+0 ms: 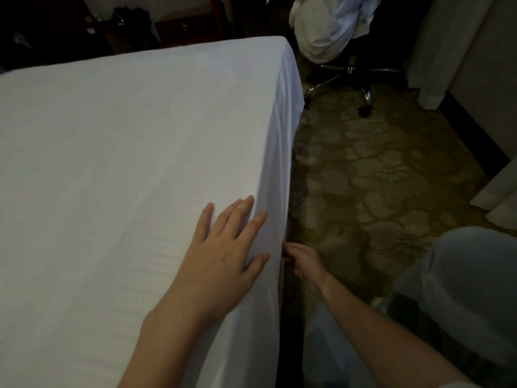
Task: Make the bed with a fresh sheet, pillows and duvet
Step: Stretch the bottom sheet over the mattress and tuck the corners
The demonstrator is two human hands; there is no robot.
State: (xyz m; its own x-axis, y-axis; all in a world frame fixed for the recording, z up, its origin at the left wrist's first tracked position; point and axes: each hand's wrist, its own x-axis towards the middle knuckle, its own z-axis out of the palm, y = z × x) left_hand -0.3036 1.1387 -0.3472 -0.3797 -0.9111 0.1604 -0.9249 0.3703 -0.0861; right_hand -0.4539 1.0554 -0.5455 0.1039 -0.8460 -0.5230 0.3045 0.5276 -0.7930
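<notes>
A white sheet [126, 152] covers the bed and hangs down its right side in soft folds. My left hand [226, 247] lies flat on the sheet near the bed's right edge, fingers straight and spread. Lower down, beside the bed, my right hand [303, 266] reaches to the hanging edge of the sheet. Its fingertips are at the fabric, partly hidden behind it. Whether they pinch the sheet is unclear.
A swivel chair [349, 77] heaped with white bedding [327, 26] stands beyond the bed's far right corner. Patterned carpet [377, 169] fills the right side. A wall and pale curtain [436, 46] run along the far right. Dark furniture lines the back. My knees are at lower right.
</notes>
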